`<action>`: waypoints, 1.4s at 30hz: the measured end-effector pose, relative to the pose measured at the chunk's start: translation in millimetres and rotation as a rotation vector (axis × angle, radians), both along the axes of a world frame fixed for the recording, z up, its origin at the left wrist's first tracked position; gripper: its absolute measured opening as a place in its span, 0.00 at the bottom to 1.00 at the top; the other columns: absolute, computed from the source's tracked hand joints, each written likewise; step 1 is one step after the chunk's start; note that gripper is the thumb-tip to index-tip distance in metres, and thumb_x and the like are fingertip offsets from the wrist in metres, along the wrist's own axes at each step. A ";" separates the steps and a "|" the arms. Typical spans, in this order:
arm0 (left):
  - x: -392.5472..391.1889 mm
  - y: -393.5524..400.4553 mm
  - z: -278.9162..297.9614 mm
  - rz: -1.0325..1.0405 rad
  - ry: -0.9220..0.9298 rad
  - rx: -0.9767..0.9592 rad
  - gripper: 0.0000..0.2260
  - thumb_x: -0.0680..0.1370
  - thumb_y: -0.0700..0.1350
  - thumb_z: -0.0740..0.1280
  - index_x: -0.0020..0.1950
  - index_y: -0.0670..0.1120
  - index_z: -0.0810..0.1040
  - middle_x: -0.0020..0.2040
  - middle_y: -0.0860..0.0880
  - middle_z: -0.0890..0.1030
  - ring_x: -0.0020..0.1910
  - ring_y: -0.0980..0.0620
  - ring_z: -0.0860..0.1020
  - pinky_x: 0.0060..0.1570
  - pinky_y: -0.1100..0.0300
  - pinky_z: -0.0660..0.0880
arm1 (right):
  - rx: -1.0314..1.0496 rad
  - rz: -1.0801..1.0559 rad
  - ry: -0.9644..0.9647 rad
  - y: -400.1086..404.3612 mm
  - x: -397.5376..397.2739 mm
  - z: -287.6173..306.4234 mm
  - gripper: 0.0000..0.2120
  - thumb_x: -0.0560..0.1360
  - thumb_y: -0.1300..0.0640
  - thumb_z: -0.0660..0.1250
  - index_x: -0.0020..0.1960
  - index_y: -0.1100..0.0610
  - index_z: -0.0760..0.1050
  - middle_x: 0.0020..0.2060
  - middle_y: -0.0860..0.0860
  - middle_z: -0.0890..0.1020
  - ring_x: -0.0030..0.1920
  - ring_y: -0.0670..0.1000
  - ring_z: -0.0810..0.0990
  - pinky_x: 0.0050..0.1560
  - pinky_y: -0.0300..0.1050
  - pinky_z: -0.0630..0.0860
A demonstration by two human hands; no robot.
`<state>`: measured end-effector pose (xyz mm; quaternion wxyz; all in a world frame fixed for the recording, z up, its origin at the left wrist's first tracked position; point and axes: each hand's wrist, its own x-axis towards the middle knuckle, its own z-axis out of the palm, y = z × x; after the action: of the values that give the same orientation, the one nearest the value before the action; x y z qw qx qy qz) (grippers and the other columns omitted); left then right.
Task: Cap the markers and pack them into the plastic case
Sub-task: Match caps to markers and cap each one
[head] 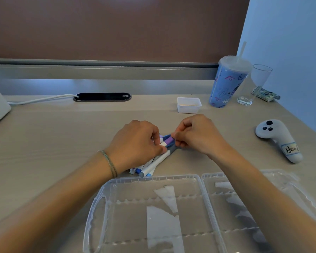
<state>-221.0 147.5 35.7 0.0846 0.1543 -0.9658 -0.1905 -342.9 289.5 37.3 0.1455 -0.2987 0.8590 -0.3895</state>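
Several white-barrelled markers [154, 162] with blue, purple and grey caps lie bunched on the desk just beyond the open clear plastic case [117, 181]. My left hand [135, 143] curls over the bunch and holds the markers. My right hand [193, 136] pinches the purple cap end [167, 141] of one marker at the top of the bunch. The case lies open in two halves at the near edge, and its ridged trays hold no markers; only paper scraps show through the plastic.
A small white tub [189, 105] stands behind the hands. A blue lidded tumbler [226, 83] with a straw, a clear glass [252, 86] and folded banknotes [265, 94] sit at the back right. A white controller [277, 137] lies right. A cable [42, 99] runs to a desk grommet [101, 97].
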 end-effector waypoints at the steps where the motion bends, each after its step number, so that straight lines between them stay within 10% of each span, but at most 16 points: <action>1: 0.5 -1.1 0.1 0.001 0.009 0.005 0.10 0.74 0.58 0.72 0.43 0.53 0.82 0.37 0.55 0.79 0.38 0.55 0.77 0.38 0.59 0.73 | 0.010 -0.002 0.044 0.0 1.3 1.6 0.08 0.75 0.58 0.74 0.37 0.56 0.84 0.30 0.49 0.85 0.35 0.48 0.84 0.52 0.55 0.83; 17: 183.0 -68.5 -2.2 0.455 0.129 0.042 0.07 0.77 0.51 0.69 0.53 0.55 0.75 0.40 0.55 0.79 0.43 0.55 0.77 0.45 0.55 0.75 | 0.067 0.369 0.359 -103.8 155.5 20.9 0.08 0.79 0.56 0.68 0.56 0.47 0.78 0.40 0.44 0.81 0.38 0.44 0.78 0.38 0.41 0.72; 25: 289.8 -103.6 -12.5 0.608 0.138 0.068 0.06 0.77 0.49 0.67 0.54 0.53 0.76 0.43 0.55 0.76 0.46 0.55 0.75 0.44 0.56 0.73 | 0.052 0.534 0.316 -171.5 255.4 16.1 0.08 0.77 0.55 0.69 0.53 0.45 0.78 0.37 0.45 0.82 0.41 0.49 0.81 0.47 0.49 0.79; 30: 325.3 -140.2 -14.3 0.622 0.193 0.116 0.03 0.80 0.43 0.67 0.53 0.47 0.78 0.40 0.58 0.75 0.41 0.70 0.75 0.35 0.74 0.68 | 0.079 0.545 0.296 -214.0 291.2 12.3 0.06 0.75 0.55 0.68 0.50 0.45 0.78 0.39 0.46 0.82 0.45 0.52 0.80 0.48 0.50 0.79; 42: 323.0 -245.9 -9.8 0.825 0.019 -0.105 0.06 0.80 0.50 0.65 0.55 0.52 0.77 0.49 0.50 0.82 0.46 0.49 0.79 0.48 0.50 0.81 | 0.150 0.504 0.247 -286.7 288.7 8.2 0.07 0.81 0.56 0.65 0.53 0.51 0.83 0.45 0.48 0.82 0.46 0.49 0.80 0.49 0.47 0.80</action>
<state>102.0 -98.4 25.9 0.1705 0.5219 -0.8307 -0.0927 -54.2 2.8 45.5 0.1536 -0.5365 0.7952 -0.2372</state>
